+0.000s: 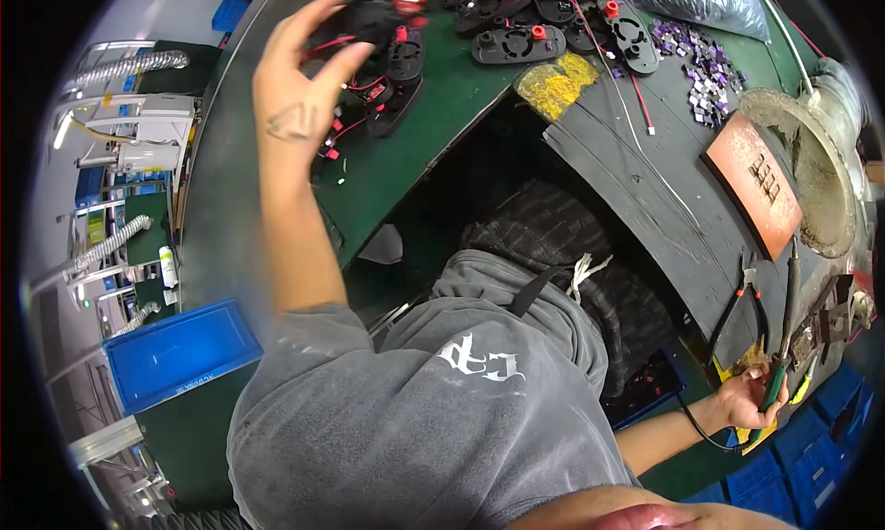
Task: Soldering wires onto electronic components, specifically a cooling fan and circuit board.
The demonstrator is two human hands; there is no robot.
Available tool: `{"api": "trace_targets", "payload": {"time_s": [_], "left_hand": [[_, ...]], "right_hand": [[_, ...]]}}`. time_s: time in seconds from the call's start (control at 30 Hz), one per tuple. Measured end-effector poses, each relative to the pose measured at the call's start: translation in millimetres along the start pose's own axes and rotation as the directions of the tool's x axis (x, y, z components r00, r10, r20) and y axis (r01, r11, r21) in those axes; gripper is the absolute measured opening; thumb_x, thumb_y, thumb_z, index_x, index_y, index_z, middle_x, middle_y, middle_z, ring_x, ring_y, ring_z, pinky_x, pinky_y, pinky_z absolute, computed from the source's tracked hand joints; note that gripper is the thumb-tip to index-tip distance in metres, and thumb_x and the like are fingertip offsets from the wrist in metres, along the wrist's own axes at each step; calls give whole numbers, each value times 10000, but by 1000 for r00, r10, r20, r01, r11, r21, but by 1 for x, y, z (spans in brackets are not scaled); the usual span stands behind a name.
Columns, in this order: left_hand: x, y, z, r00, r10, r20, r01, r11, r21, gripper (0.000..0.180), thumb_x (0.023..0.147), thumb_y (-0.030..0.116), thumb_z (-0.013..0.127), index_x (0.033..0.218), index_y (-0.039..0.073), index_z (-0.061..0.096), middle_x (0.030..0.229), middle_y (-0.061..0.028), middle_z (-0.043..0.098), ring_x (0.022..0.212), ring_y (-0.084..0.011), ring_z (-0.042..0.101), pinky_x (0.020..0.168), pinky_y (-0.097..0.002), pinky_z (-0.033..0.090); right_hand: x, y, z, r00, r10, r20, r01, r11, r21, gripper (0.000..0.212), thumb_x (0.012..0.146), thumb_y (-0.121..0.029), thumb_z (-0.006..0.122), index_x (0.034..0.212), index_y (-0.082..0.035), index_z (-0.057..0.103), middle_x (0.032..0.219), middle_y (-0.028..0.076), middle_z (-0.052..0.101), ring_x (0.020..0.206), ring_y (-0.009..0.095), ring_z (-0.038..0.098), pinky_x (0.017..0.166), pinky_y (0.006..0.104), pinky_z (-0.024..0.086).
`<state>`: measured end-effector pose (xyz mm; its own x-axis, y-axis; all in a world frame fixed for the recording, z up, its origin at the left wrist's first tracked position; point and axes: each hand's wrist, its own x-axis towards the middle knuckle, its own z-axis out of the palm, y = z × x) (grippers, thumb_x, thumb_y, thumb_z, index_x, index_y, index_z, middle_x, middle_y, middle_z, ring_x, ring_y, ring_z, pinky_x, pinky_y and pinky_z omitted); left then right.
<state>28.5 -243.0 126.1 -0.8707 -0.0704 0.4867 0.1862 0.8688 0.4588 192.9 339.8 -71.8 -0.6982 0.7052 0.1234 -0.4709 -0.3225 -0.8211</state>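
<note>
My left hand [300, 92] is raised over the far left of the bench, its thumb and fingers around a black plastic housing [373, 16] with red parts; motion blurs this piece. Below and beside it lie similar black housings with red wires [395, 106]. At the right edge, my right hand [751, 396] is closed on the green handle of a soldering iron [773, 388]. The iron's metal shaft points away from me, and its black cord hangs by my wrist. Pliers with black and red handles [742, 300] lie just left of the iron.
More black housings [518, 45] lie at the back, beside a pile of small purple and white parts [696, 64] and a plastic bag [701, 0]. A copper-coloured plate [754, 184] leans near a wide funnel-shaped hood [825, 175]. A blue bin [182, 353] stands left.
</note>
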Motion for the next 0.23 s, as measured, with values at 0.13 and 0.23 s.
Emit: {"api": "trace_targets", "payload": {"time_s": [0.13, 0.23], "left_hand": [[16, -94, -34, 991, -132, 8, 130, 986, 106, 551, 764, 168, 780, 1281, 123, 591, 1159, -119, 638, 1072, -223, 603, 916, -332, 462], [21, -150, -37, 901, -375, 219, 402, 911, -95, 570, 797, 194, 769, 1326, 133, 563, 1205, -130, 613, 1104, -277, 596, 951, -331, 455]], "right_hand": [[-1, 1, 3, 999, -12, -35, 13, 1000, 6, 435, 871, -393, 489, 1007, -13, 652, 940, 185, 669, 728, 265, 607, 564, 297, 448], [0, 3, -6, 1000, -20, -11, 20, 1000, -7, 448, 862, -409, 499, 1029, -24, 655, 949, 178, 675, 748, 271, 613, 570, 309, 456]]}}
